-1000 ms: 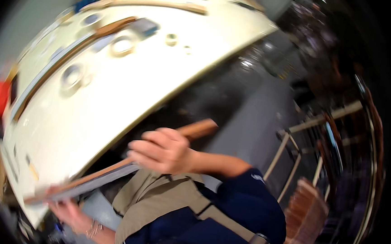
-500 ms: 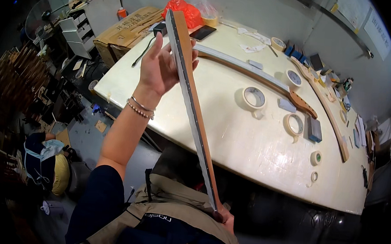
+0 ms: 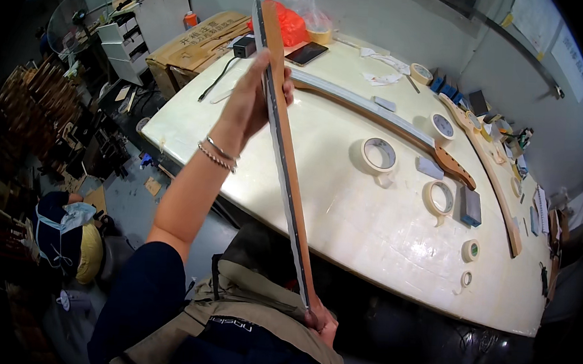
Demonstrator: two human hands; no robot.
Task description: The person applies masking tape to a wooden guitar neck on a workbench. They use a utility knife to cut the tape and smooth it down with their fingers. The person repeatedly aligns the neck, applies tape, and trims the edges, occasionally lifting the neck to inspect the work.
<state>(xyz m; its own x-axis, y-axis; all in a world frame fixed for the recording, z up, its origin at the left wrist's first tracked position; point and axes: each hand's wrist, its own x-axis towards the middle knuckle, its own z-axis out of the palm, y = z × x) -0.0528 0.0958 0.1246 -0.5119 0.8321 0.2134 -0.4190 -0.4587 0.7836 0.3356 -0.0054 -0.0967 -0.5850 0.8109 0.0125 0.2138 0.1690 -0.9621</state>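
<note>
A wooden guitar neck (image 3: 284, 137) stands steeply tilted in front of me, seen nearly edge-on, with pale covering along its fretboard side. My left hand (image 3: 251, 105) is closed around its upper part, thumb along the near edge and fingertips showing past the wood. At the bottom end, close to my waist, my right hand (image 3: 323, 325) grips the neck; part of that hand is hidden. Beyond, a second guitar neck (image 3: 371, 112) with a pale-covered fretboard lies across the white table (image 3: 263, 200).
Masking tape rolls (image 3: 379, 156), a grey sanding block (image 3: 470, 207) and a small green-cored roll (image 3: 470, 250) lie on the table. A long bare neck (image 3: 485, 165) rests at right. A phone (image 3: 306, 53) and cardboard box (image 3: 196, 40) are far left; another person (image 3: 65, 234) is low left.
My left thumb has come down against the neck, where it stood raised before. The neck's lower end and my right hand have shifted slightly left.
</note>
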